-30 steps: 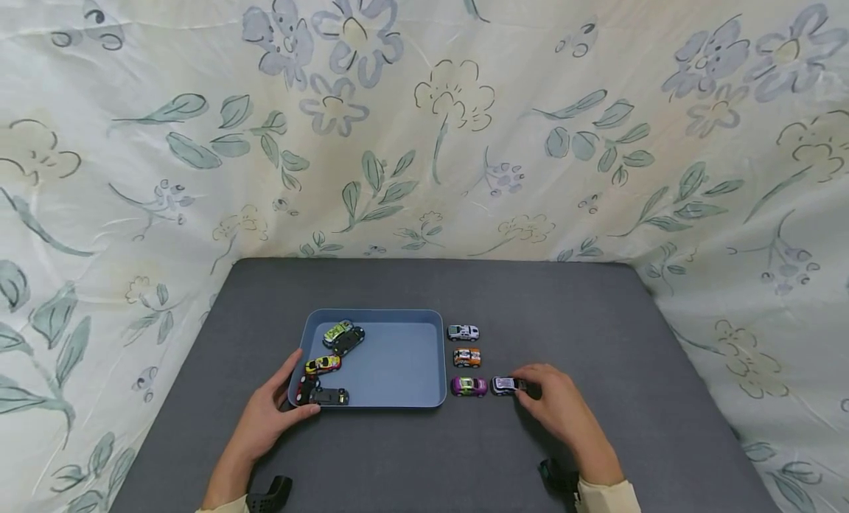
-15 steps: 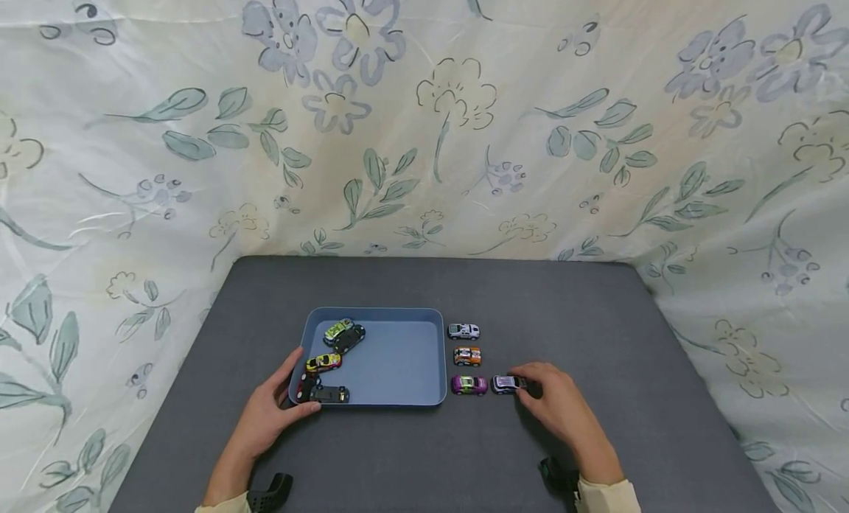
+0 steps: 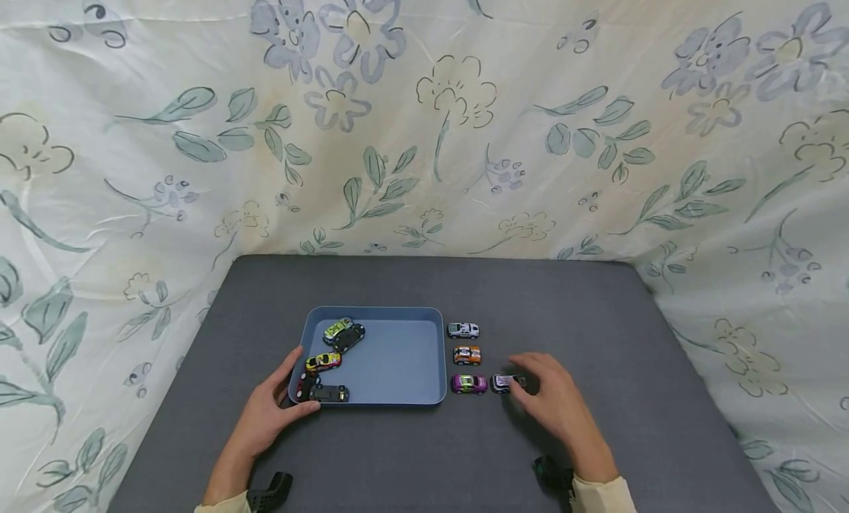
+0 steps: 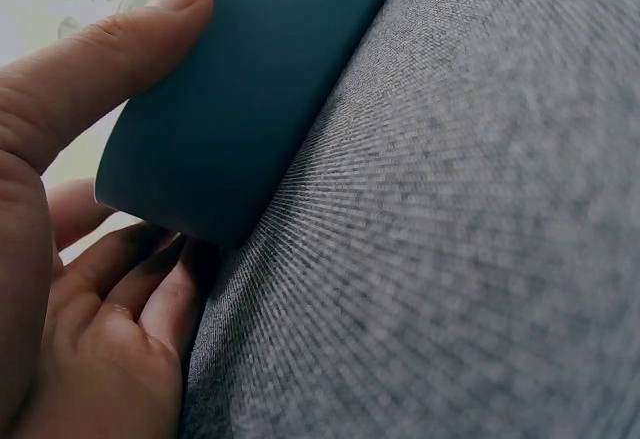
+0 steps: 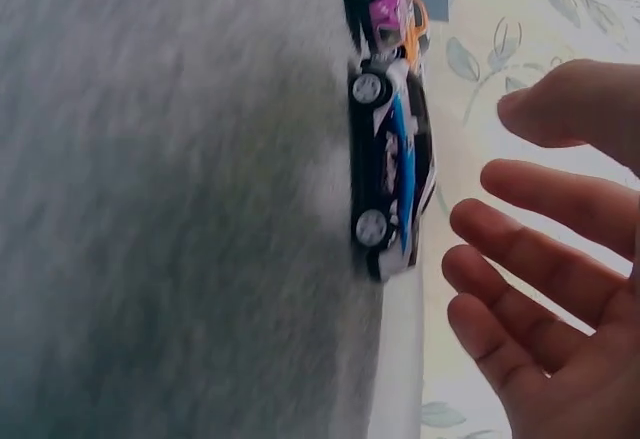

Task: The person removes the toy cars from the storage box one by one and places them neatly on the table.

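My left hand grips the near left corner of a blue tray. In the left wrist view, the thumb presses the tray's outer wall while the other fingers curl by its end. Just above a small white, blue and black toy car, my right hand is spread with nothing in it. That toy car stands on the table behind a purple toy car, in line with it. The right wrist view shows its wheels on the cloth and the fingertips apart from it.
Orange and silver toy cars stand right of the tray, above the purple one. Inside the tray's left side lie several more, among them a yellow car and a green car. A floral curtain surrounds the grey table.
My right hand has let go of the white, blue and black toy car and lifted slightly off it, fingers parting. The left hand and tray stay in place.
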The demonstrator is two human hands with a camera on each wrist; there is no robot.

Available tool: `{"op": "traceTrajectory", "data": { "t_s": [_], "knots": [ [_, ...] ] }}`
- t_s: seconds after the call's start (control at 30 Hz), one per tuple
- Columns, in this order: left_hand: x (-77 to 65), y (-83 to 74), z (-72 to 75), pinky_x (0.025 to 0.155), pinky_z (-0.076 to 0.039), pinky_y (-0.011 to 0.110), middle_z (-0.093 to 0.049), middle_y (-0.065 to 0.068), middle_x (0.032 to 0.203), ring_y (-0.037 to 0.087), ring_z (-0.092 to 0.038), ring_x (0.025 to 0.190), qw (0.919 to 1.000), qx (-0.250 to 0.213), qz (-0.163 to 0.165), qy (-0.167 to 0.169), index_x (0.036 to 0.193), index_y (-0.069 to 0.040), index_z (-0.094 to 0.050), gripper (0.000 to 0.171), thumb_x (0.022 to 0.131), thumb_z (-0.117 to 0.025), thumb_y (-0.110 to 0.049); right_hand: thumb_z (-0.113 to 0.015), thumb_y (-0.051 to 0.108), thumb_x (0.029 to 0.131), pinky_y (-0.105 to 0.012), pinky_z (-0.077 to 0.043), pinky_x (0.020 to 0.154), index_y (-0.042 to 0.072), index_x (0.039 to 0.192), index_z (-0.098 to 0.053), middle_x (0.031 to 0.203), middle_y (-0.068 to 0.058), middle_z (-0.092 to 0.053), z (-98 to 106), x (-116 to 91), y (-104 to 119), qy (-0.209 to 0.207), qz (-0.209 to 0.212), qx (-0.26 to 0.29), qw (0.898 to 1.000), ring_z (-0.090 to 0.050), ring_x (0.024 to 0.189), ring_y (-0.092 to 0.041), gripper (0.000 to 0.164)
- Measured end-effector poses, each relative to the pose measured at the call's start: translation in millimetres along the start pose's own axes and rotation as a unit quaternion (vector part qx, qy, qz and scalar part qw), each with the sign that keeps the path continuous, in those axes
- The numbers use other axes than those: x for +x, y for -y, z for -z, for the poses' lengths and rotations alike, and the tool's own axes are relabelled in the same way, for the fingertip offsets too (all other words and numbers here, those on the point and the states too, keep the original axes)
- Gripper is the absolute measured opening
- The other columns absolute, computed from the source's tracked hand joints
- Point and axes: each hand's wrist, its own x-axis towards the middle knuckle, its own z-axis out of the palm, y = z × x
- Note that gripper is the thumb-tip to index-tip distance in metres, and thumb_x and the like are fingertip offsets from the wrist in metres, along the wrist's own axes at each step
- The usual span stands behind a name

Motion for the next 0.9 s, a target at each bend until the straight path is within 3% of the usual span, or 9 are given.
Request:
{"op": "traceTrajectory", "data": {
  "t_s": [0.13, 0.23, 0.47, 0.63, 0.9],
  "knots": [
    [-0.2, 0.4, 0.3, 0.110, -0.032, 0.014, -0.030, 0.022, 0.174, 0.045, -0.031, 0.158, 1.0000, -0.003, -0.004, 0.001, 0.174, -0.021, -0.030, 0.108, 0.088, -0.095, -0.034, -0.090, 0.019, 0.089, -0.059, -0.054, 0.102, 0.010, 0.127, -0.080, 0.127, -0.009, -0.074, -1.7, 3.1, 11.8, -0.007, 0.002, 0.011, 1.000, -0.067, 0.121, -0.033, 0.040],
    [-1.1, -0.9, 0.6, 0.104, -0.030, 0.006, -0.029, 0.023, 0.174, 0.045, -0.032, 0.157, 0.9999, -0.014, -0.006, 0.003, 0.174, -0.021, -0.031, 0.108, 0.088, -0.095, -0.031, -0.090, 0.019, 0.089, -0.059, -0.055, 0.101, 0.009, 0.127, -0.080, 0.128, -0.008, -0.073, -3.5, 6.1, 22.0, -0.009, 0.015, 0.026, 1.000, -0.067, 0.122, -0.032, 0.040],
    [-2.6, -3.1, 0.3, 0.102, -0.032, 0.006, -0.030, 0.025, 0.173, 0.045, -0.034, 0.156, 0.9996, -0.029, -0.007, 0.002, 0.173, -0.021, -0.032, 0.107, 0.087, -0.096, -0.027, -0.089, 0.021, 0.091, -0.055, -0.058, 0.099, 0.011, 0.128, -0.080, 0.129, -0.004, -0.073, -9.9, 15.2, 47.5, -0.003, 0.057, 0.059, 0.997, -0.068, 0.120, -0.027, 0.040],
    [-1.7, -2.6, -0.8, 0.114, -0.038, 0.025, -0.029, 0.024, 0.173, 0.045, -0.035, 0.156, 0.9999, -0.016, -0.005, 0.003, 0.174, -0.021, -0.031, 0.108, 0.088, -0.095, -0.029, -0.090, 0.016, 0.090, -0.052, -0.058, 0.099, 0.012, 0.128, -0.080, 0.128, 0.000, -0.073, -16.7, 21.8, 63.8, -0.003, 0.098, 0.082, 0.992, -0.067, 0.120, -0.022, 0.040],
    [-2.4, -5.0, -0.3, 0.114, -0.037, 0.023, -0.029, 0.026, 0.173, 0.047, -0.035, 0.155, 1.0000, -0.007, -0.003, 0.000, 0.174, -0.020, -0.031, 0.107, 0.089, -0.094, -0.032, -0.087, 0.017, 0.093, -0.049, -0.059, 0.099, 0.011, 0.127, -0.079, 0.130, 0.000, -0.071, -29.2, 32.9, 95.3, 0.023, 0.143, 0.095, 0.985, -0.066, 0.123, -0.021, 0.035]
  ]
}}
